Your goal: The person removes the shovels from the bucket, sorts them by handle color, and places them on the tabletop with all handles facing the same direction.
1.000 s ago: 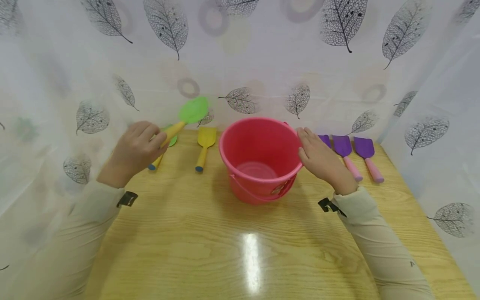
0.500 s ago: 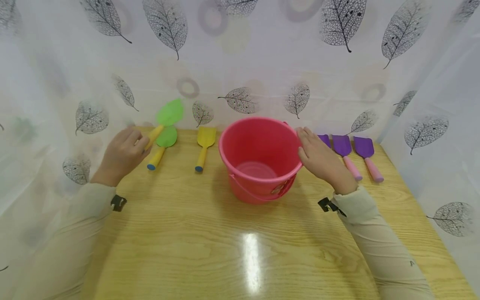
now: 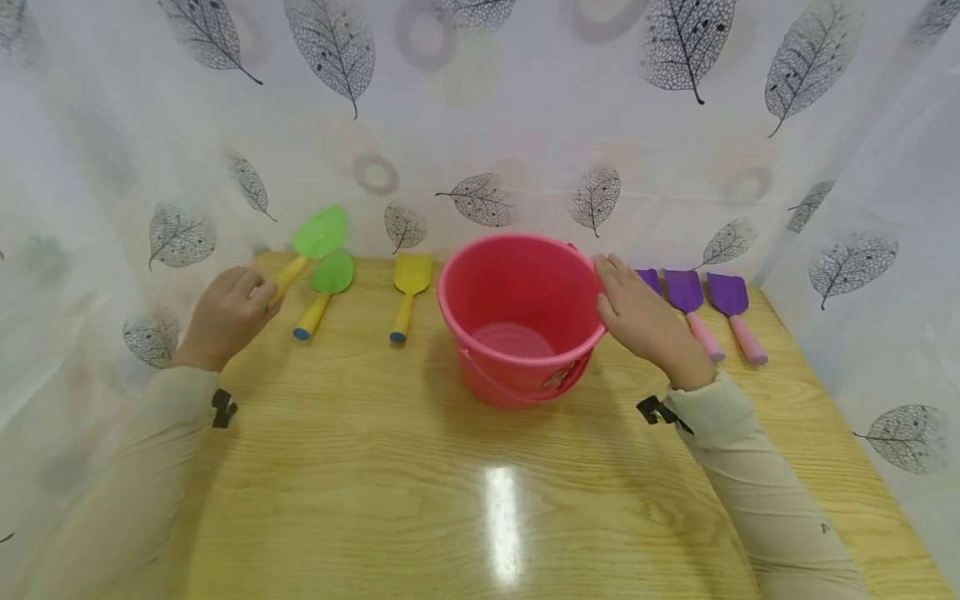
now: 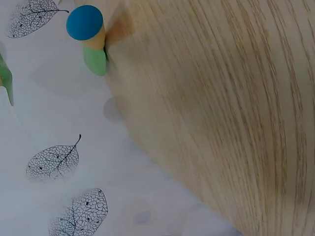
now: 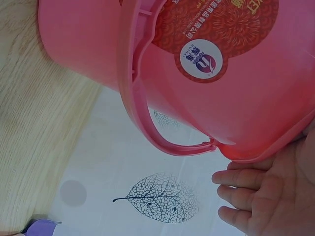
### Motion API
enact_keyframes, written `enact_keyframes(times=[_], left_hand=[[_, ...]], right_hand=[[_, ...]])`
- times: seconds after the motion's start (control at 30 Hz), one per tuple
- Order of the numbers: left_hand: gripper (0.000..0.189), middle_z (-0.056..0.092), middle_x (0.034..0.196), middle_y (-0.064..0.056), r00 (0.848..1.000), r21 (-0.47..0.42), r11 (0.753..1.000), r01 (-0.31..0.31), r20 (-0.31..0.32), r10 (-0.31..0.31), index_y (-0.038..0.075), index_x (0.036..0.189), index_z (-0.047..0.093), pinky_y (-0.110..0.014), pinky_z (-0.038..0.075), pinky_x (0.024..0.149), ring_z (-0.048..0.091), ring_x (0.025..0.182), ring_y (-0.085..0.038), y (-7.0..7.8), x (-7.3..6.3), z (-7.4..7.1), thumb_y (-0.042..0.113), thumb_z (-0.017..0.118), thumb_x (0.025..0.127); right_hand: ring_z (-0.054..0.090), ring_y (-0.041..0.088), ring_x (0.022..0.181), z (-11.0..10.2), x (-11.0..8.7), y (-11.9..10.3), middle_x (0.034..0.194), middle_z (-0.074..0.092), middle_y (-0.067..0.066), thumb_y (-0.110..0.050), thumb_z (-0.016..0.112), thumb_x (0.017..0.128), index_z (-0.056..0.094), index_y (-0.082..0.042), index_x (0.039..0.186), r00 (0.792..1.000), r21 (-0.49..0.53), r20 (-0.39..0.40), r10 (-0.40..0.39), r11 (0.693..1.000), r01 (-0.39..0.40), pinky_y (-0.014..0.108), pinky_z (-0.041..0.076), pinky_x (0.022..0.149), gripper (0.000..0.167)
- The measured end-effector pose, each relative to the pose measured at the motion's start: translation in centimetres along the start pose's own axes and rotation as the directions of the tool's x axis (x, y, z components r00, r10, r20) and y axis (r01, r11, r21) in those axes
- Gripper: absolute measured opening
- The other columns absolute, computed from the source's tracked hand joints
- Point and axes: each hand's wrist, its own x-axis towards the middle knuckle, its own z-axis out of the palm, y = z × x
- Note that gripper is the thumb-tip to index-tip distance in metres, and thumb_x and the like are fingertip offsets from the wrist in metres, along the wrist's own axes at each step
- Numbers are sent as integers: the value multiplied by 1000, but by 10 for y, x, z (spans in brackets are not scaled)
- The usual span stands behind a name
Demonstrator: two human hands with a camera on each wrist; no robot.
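Observation:
My left hand (image 3: 227, 315) grips the yellow handle of a toy shovel with a green leaf-shaped blade (image 3: 321, 232), raised at the back left of the table. Just right of it lies another green-bladed toy shovel (image 3: 332, 272); its blue handle end (image 4: 84, 22) shows in the left wrist view. My right hand (image 3: 643, 321) rests on the right rim of a pink bucket (image 3: 495, 380), fingers extended. In the right wrist view, the straight fingers (image 5: 241, 196) touch the rim near where the bucket handle (image 5: 172, 147) joins.
A yellow toy shovel (image 3: 413, 275) lies left of the bucket. Several purple toy shovels with pink handles (image 3: 729, 295) lie at the back right, one partly hidden by my right hand. A leaf-print curtain (image 3: 495, 108) encloses the wooden table (image 3: 360, 483) at the back and sides.
My left hand has moved left and slightly down with the green shovel, uncovering the one lying on the table. The right hand and bucket have stayed in place.

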Motion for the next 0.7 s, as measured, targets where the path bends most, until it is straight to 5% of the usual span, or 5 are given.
enact_keyframes(times=[0.3,0.7], left_hand=[[17,52,70,-21,1000,11,1000,13,-5,-13,-4,74,47,-45,44,56,50,61,-36,-11,-14,7,5,57,85],[16,51,71,-22,994,24,999,49,101,-51,-6,76,48,-44,44,55,49,62,-38,-23,-33,12,3,61,79]], right_hand=[[8,37,146,0,0,0,156,14,22,-21,29,99,12,4,148,1000,0,-1,0,1000,0,50,11,119,58],[8,38,145,-3,-2,-1,156,15,23,-19,28,99,11,5,148,1000,-1,7,-12,1000,12,51,11,119,57]])
